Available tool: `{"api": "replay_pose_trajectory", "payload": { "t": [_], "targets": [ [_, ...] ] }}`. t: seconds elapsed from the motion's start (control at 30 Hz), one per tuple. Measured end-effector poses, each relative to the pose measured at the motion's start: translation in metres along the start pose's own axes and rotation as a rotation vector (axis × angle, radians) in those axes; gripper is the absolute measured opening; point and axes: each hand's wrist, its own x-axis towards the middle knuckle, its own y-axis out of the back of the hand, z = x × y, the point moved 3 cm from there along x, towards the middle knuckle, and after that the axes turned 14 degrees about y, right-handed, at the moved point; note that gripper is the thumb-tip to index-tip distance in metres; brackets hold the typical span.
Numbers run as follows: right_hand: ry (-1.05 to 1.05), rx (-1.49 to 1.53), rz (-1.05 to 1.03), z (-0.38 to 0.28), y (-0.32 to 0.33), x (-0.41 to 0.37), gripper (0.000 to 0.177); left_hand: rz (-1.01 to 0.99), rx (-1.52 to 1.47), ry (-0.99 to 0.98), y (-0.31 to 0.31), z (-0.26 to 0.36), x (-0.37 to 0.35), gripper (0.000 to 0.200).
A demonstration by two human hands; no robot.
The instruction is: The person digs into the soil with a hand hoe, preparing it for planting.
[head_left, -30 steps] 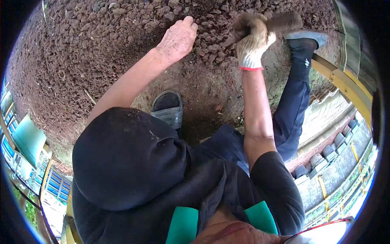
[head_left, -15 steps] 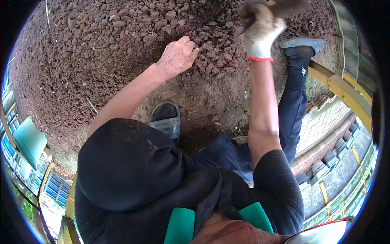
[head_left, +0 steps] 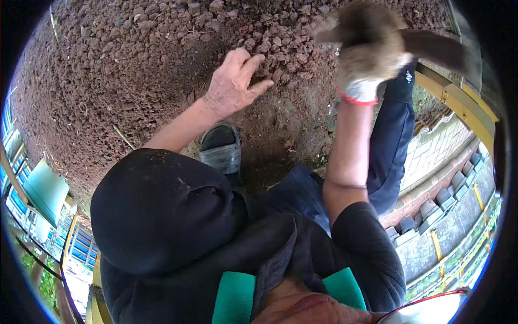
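Soil (head_left: 135, 65), clumpy and red-brown, spreads out beside a yellow rail (head_left: 458, 102).

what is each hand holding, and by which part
The gloved right hand grips a dark, blurred hand tool around its handle. The bare left hand holds nothing, its fingers resting on reddish-brown soil clods.

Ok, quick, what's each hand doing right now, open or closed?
Left hand: open, fingers resting on the soil, holding nothing.
Right hand: gloved, closed on a tool, which is too blurred to identify.
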Motion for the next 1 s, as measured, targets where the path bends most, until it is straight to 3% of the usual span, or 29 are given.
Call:
{"api": "replay_pose_trajectory", "payload": {
  "t": [0.03, 0.1, 0.17, 0.23, 0.27, 0.3, 0.37, 0.4, 0.43, 0.5, 0.53, 0.57, 0.6, 0.67, 0.7, 0.73, 0.77, 0.8, 0.87, 0.9, 0.93, 1.0],
  "targets": [
    [-0.023, -0.12, -0.071, 0.017, 0.013, -0.017, 0.027, -0.002, 0.003, -0.015, -0.001, 0.006, -0.002, 0.053],
    [-0.172, -0.263, 0.001, 0.046, 0.026, -0.038, 0.024, -0.112, 0.05, -0.069, -0.004, 0.014, -0.008, 0.055],
    [-0.322, 0.104, 0.223, 0.044, 0.035, -0.041, 0.024, -0.123, 0.102, -0.154, -0.015, 0.01, -0.009, 0.052],
    [-0.321, 0.283, 0.209, 0.017, 0.022, -0.019, 0.029, -0.117, 0.13, -0.199, -0.023, 0.008, -0.008, 0.048],
    [-0.229, 0.223, 0.232, 0.008, 0.03, -0.012, 0.046, -0.099, 0.127, -0.184, -0.024, 0.008, -0.008, 0.047],
    [-0.224, -0.125, 0.015, 0.012, 0.051, -0.009, 0.051, -0.087, 0.124, -0.172, -0.023, 0.008, -0.006, 0.046],
    [-0.139, 0.159, -0.173, -0.024, 0.014, -0.017, 0.039, -0.071, 0.115, -0.136, -0.021, 0.006, 0.005, 0.041],
    [0.079, -0.437, -0.121, -0.004, 0.026, -0.031, 0.026, -0.028, 0.134, -0.143, -0.02, 0.007, 0.01, 0.038],
    [-0.08, -0.306, 0.057, 0.038, 0.062, -0.04, 0.022, 0.01, 0.151, -0.147, -0.019, 0.009, 0.014, 0.036],
    [-0.25, -0.405, -0.024, 0.036, 0.052, -0.029, 0.016, 0.028, 0.166, -0.201, -0.028, 0.001, 0.019, 0.025],
    [-0.004, -0.2, 0.321, 0.042, 0.051, -0.022, 0.019, 0.039, 0.13, -0.177, -0.033, -0.004, 0.02, 0.022],
    [-0.06, -0.138, 0.152, 0.034, 0.054, -0.023, 0.015, 0.067, 0.102, -0.155, -0.039, -0.009, 0.028, 0.019],
    [-0.118, -0.07, -0.025, -0.015, 0.011, -0.013, 0.015, 0.102, 0.078, -0.129, -0.041, -0.011, 0.033, 0.017],
    [-0.265, 0.035, 0.216, -0.018, 0.036, -0.034, 0.021, 0.065, -0.009, -0.006, -0.032, 0.001, 0.034, 0.018],
    [-0.102, -0.219, -0.001, -0.023, 0.034, -0.044, 0.024, 0.072, -0.048, 0.008, -0.022, 0.009, 0.031, 0.02],
    [-0.064, -0.303, 0.008, -0.007, 0.043, -0.065, 0.022, 0.09, -0.088, 0.014, -0.015, 0.014, 0.032, 0.022],
    [-0.029, -0.39, 0.02, 0.01, 0.052, -0.086, 0.02, 0.126, -0.015, -0.107, -0.019, 0.006, 0.025, 0.026],
    [0.004, -0.477, 0.035, 0.025, 0.061, -0.107, 0.018, 0.125, -0.027, -0.059, -0.015, 0.007, 0.017, 0.026],
    [-0.232, -0.38, 0.083, 0.009, 0.054, -0.104, 0.018, 0.119, -0.04, 0.043, 0.001, 0.01, -0.006, 0.025],
    [-0.182, -0.599, 0.031, 0.009, 0.067, -0.105, 0.022, 0.12, -0.105, 0.097, 0.006, 0.008, -0.018, 0.026],
    [-0.185, -0.405, 0.017, -0.023, 0.047, -0.097, 0.026, 0.124, -0.075, 0.12, 0.005, 0.001, -0.029, 0.026],
    [-0.244, -0.351, 0.138, -0.052, 0.04, -0.085, 0.02, 0.138, -0.029, 0.155, 0.005, -0.007, -0.046, 0.027]
  ]
}}
